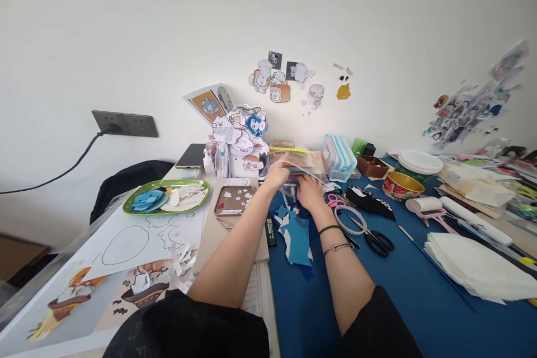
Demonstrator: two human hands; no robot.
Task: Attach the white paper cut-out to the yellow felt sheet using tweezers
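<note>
Two bare hands meet far out over a long bench point(419, 313) whose right part is blue-topped and crowded with craft stuff. Largest nearby is the stack of white paper sheets point(478, 268) at the right, then the green oblong tray of felt cut-outs point(138, 205) at the left. Between them, at the far middle, lies a clear plastic zip bag of printed paper pieces point(302, 166). The left hand point(279, 176) rests on its near left edge, fingers curled over it, seemingly grasping the film. The right hand point(310, 190) lies just beside, fingers hidden against the bag, so I cannot tell its grip. That bag looks light, limp and slippery; better pinched at the stiffer zip edge. Nearer lie blue felt scraps point(296, 235) and black-handled scissors point(377, 240).
</note>
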